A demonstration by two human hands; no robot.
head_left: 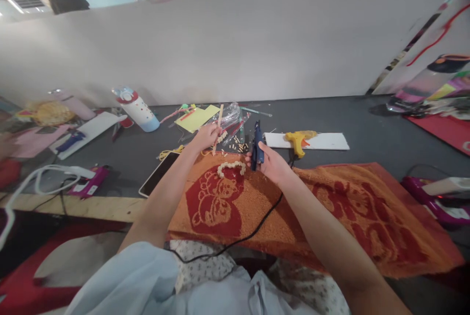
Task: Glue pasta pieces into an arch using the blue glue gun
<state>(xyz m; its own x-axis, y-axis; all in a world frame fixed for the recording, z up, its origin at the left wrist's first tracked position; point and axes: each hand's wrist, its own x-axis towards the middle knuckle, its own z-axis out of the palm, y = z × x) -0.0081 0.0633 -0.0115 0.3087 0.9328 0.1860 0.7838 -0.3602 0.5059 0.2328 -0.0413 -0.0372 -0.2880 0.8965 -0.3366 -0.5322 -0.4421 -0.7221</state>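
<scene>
My left hand [207, 137] pinches a thin wooden stick [220, 118], held upright above the table's far side. My right hand [271, 162] is closed around a dark blue two-armed hand tool [258, 147] that points upward; its exact kind is hard to make out. Between the hands, small cut wooden pieces [240, 146] lie scattered on the dark table. A curved chain of pale pieces [231, 167] rests on the orange and red towel [264, 212] just below. Right of the tool, a yellow glue gun [299, 142] lies across a white strip [332, 142].
A phone [158, 174] lies under my left forearm. A black cord [253, 232] crosses the towel. Beyond my left hand are yellow paper [196, 118] and clear plastic wrap [229, 115]. A white bottle [137, 109] leans at left; purple power strips [90, 182] sit on both sides.
</scene>
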